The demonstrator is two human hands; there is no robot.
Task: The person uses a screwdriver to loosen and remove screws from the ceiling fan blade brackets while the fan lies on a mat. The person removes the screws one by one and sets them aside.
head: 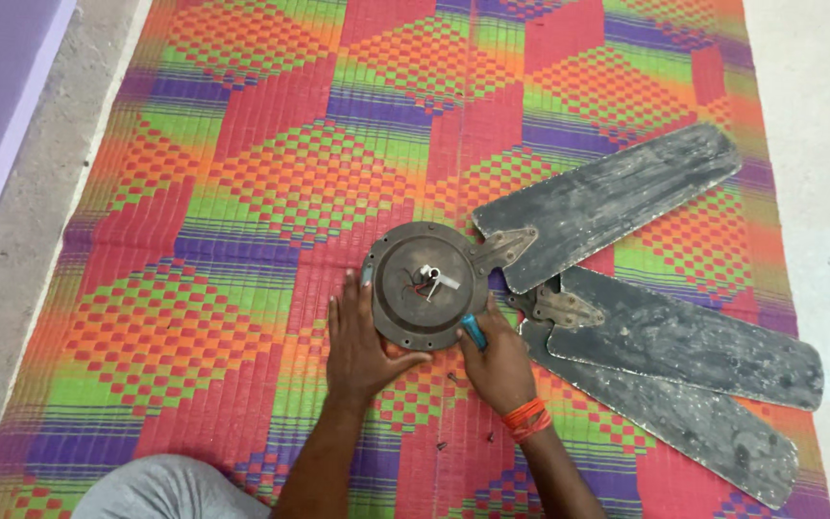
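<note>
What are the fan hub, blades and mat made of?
Hub: looks like dull brown metal, rusty or grimy. Blades: flat dark sheets, scuffed and dusty; metal or painted board, unclear. Mat: woven plastic by its bright ribbed checks.

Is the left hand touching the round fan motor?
Touching. The head view shows the left hand pressed against the rim of the round fan motor, thumb under its lower edge.

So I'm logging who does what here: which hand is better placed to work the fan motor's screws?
Probably the right hand: it grips the blue-handled screwdriver at the motor rim, while the left hand lies flat steadying it.
</note>
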